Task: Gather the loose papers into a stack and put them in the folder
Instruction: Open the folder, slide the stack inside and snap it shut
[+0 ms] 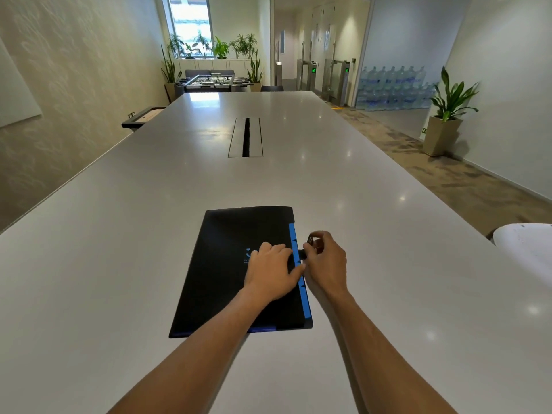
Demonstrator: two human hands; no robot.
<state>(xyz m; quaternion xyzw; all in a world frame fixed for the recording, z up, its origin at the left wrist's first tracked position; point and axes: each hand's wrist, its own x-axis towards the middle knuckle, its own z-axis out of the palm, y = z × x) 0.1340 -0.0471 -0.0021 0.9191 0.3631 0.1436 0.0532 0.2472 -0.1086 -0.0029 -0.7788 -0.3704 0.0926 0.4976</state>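
A black folder with blue tabbed dividers along its right edge lies closed and flat on the white table in front of me. My left hand rests palm down on the folder's cover near the right edge, fingers pressing on it. My right hand is just off the folder's right side, its fingers pinched on a short black closure strap that sticks out from that edge. No loose papers show on the table.
A cable slot with metal flaps sits in the table's middle, farther away. A white chair back pokes in at the right edge. A potted plant stands on the floor to the right.
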